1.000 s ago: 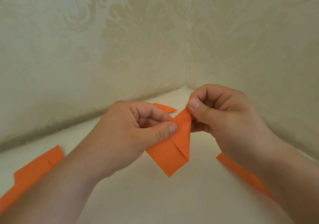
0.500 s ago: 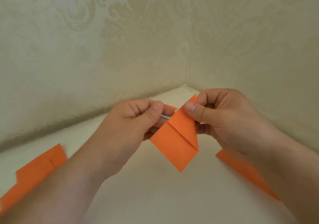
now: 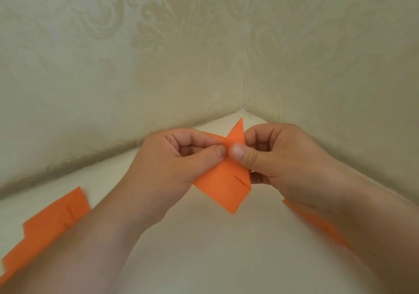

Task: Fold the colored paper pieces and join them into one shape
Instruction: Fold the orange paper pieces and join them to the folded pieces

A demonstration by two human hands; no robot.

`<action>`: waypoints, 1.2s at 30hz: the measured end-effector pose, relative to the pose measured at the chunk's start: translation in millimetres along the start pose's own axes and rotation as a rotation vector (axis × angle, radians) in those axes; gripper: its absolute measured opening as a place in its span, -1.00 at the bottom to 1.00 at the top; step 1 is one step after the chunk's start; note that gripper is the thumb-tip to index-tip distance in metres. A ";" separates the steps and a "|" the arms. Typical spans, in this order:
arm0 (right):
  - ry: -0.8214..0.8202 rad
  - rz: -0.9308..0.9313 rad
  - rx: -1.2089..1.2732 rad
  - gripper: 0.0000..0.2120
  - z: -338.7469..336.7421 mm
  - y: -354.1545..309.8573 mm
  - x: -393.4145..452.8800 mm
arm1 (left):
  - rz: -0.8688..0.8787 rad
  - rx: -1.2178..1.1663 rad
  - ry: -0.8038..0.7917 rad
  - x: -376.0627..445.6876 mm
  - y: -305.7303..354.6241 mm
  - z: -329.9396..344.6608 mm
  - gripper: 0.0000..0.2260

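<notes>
Walls (image 3: pixel 113 67): pale damask wallpaper on both sides, meeting in a corner seam straight ahead of me.

Bench (image 3: pixel 204 259): cream surface running into that corner, bare patch between my forearms.

Orange stack on the left (image 3: pixel 49 225): folded paper pieces lying flat on the bench, stepped edges, partly under my left forearm. Can't count the layers, the frame is blurred there.

Orange strip on the right (image 3: pixel 317 225): another piece flat on the bench, mostly hidden beneath my right wrist and forearm. Only a long edge shows.

My left hand (image 3: pixel 176 157): fingers curled, thumb on top, pinching the folded orange piece (image 3: pixel 222 187) at its upper left edge. A small orange flap sticks out past the left index finger.

My right hand (image 3: pixel 278 157): fingers curled, thumb pressed on the top face of the same piece, just beside the left thumb. Thumb tips are nearly touching. Remaining right fingers sit behind the paper, so I can't see how they lie.

Folded orange piece: held in the air above the bench between both hands, in front of the corner. Diamond-like outline, lower point aimed down toward me, a narrow pointed tip standing up above the thumbs. One layer edge shows as a short diagonal slit near the right side. It's well apart from both pieces on the bench.
</notes>
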State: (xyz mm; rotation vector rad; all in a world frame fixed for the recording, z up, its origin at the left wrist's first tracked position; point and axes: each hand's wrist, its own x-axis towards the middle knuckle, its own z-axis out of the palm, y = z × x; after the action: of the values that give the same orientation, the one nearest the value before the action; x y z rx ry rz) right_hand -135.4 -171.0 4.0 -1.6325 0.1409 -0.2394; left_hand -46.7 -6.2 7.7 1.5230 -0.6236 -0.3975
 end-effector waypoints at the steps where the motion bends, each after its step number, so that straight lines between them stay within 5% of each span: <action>1: 0.013 -0.005 -0.021 -0.77 0.1 1.3 1.1 | -0.001 -0.002 0.002 0.5 -0.5 0.1 -0.90; 21: -0.025 0.016 -0.116 -0.80 -3.5 9.7 6.3 | 0.034 -0.026 0.184 8.0 -9.8 1.4 -0.90; 28: 0.012 0.025 -0.116 -0.72 -10.6 7.1 9.6 | -0.006 -0.038 0.069 10.3 -15.3 -1.4 -0.96; 32: 0.021 0.041 -0.095 -0.70 -11.4 10.0 10.5 | -0.043 -0.035 -0.039 10.0 -19.6 -2.5 -0.74; 36: 0.023 0.058 -0.084 -0.67 -10.2 11.9 10.0 | -0.041 -0.061 0.001 9.8 -19.0 -1.2 -0.91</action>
State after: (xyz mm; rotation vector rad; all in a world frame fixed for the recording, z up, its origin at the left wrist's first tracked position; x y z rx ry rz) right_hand -127.6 -184.1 -6.6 -1.7070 0.2179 -0.2109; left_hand -35.6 -11.7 -9.7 1.4792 -0.5750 -0.4435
